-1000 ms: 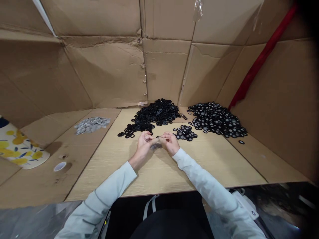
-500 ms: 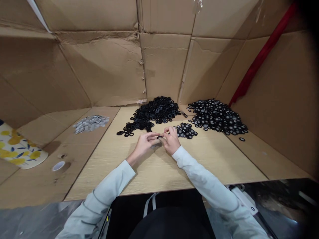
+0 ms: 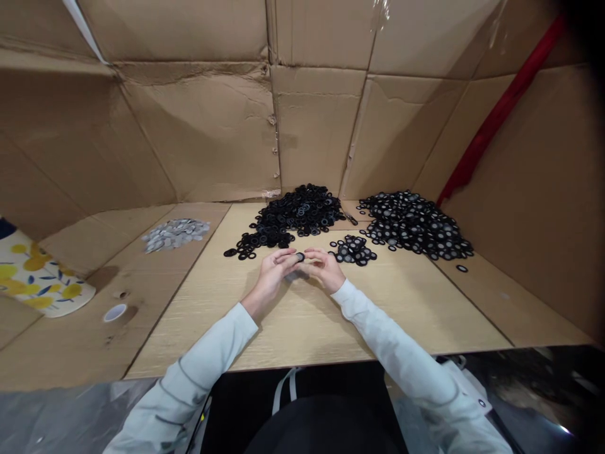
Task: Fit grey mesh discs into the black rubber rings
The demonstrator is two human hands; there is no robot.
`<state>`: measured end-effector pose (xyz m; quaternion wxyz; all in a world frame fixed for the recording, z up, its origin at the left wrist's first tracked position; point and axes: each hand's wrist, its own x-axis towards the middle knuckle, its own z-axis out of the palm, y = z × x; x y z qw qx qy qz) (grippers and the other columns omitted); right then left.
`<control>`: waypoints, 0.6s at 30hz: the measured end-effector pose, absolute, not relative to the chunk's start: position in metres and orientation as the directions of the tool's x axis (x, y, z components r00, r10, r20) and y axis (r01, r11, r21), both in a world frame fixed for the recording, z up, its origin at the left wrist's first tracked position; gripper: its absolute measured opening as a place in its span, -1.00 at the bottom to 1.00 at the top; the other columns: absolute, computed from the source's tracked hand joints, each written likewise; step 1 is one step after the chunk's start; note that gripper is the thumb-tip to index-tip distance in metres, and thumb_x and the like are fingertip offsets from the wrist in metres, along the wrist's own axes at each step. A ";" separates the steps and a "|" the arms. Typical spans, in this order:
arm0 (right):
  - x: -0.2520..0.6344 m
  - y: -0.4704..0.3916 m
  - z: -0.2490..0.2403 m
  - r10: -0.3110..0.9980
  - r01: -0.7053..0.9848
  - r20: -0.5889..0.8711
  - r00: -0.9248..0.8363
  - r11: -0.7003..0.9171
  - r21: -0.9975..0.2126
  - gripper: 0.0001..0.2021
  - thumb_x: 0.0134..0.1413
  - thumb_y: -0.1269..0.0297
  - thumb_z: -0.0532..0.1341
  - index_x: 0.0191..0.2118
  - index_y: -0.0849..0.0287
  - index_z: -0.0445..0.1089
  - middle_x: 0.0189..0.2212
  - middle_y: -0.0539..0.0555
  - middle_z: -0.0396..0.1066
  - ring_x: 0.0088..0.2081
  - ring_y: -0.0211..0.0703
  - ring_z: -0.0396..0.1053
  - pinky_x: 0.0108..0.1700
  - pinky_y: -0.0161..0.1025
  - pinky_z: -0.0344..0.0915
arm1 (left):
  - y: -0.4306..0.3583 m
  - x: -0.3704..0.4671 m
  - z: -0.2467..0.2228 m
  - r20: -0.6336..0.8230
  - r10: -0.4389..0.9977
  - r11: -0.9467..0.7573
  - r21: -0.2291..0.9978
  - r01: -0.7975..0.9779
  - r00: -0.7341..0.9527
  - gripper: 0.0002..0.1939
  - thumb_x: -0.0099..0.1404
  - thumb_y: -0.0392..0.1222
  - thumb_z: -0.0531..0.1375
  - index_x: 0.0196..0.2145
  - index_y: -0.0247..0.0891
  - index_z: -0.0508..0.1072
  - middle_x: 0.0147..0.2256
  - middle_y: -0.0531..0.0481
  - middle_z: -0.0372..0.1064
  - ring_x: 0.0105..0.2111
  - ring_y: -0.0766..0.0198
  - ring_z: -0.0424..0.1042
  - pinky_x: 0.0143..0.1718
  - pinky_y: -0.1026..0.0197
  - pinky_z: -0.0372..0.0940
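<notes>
Above the middle of the board, my left hand [image 3: 273,274] pinches a small black ring [image 3: 300,257] between its fingertips. From the other side my right hand [image 3: 325,268] meets the same ring with its thumb and fingertips. Whether a grey disc sits inside that ring is too small to tell. Just behind the hands lies a heap of plain black rings [image 3: 300,211], spilling toward the left. Beside my right hand is a small cluster of black rings with grey centres [image 3: 352,250].
A larger pile of grey-centred rings [image 3: 416,224] lies at the back right, with one stray ring [image 3: 462,268]. Small tweezers-like tool [image 3: 350,217] rests between the piles. Grey discs [image 3: 174,234], a tape roll [image 3: 115,313] and a lemon-patterned cylinder [image 3: 42,274] are left. Cardboard walls [image 3: 198,132] surround.
My right hand's fingers have straightened and shifted slightly right, so the ring shows more plainly at my left fingertips. The whole view has shifted a little.
</notes>
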<state>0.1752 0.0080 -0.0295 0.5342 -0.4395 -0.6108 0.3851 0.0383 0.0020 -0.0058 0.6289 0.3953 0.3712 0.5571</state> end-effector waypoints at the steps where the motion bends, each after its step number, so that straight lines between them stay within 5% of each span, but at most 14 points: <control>1: 0.174 0.009 -0.031 0.953 0.083 0.302 -0.008 0.302 -0.950 -0.70 -0.31 0.06 0.31 -0.44 0.17 0.45 -0.21 0.12 0.27 -0.19 -0.12 0.30 -0.20 -0.17 0.27 | 0.000 0.040 -0.006 -0.029 0.994 0.071 0.903 -0.424 0.103 -0.63 -0.13 -0.30 0.34 -0.30 -0.34 0.39 -0.47 0.00 0.43 -0.44 0.33 0.43 -0.25 0.20 0.30; 9: 0.173 0.011 -0.032 0.947 0.149 0.300 0.111 0.283 -0.947 -0.81 -0.22 0.15 0.22 -0.57 0.18 0.40 -0.37 0.09 0.29 -0.22 -0.10 0.27 -0.24 -0.19 0.25 | -0.007 0.042 -0.006 -0.036 0.971 0.123 0.922 -0.367 0.236 -0.53 -0.13 -0.32 0.35 -0.19 -0.32 0.41 -0.12 -0.19 0.39 -0.25 0.20 0.43 -0.18 0.15 0.29; 14: 0.171 0.009 -0.034 0.938 0.229 0.335 0.085 0.309 -0.923 -0.81 -0.19 0.16 0.19 -0.56 0.18 0.36 -0.33 0.09 0.24 -0.24 -0.12 0.25 -0.32 -0.23 0.26 | -0.002 0.035 -0.005 -0.010 0.974 0.052 0.983 -0.179 0.227 -0.55 -0.15 -0.26 0.36 -0.24 -0.38 0.43 -0.40 -0.16 0.47 -0.43 0.20 0.43 -0.31 0.13 0.30; 18: 0.171 0.007 -0.032 0.920 0.276 0.380 0.090 0.344 -0.898 -0.80 -0.18 0.13 0.18 -0.56 0.18 0.36 -0.35 0.06 0.14 -0.26 -0.16 0.22 -0.33 -0.26 0.26 | -0.005 0.036 -0.005 0.081 0.976 -0.040 0.979 -0.200 0.201 -0.56 -0.12 -0.24 0.34 -0.23 -0.33 0.37 -0.56 0.03 0.40 -0.53 0.30 0.39 -0.41 0.22 0.28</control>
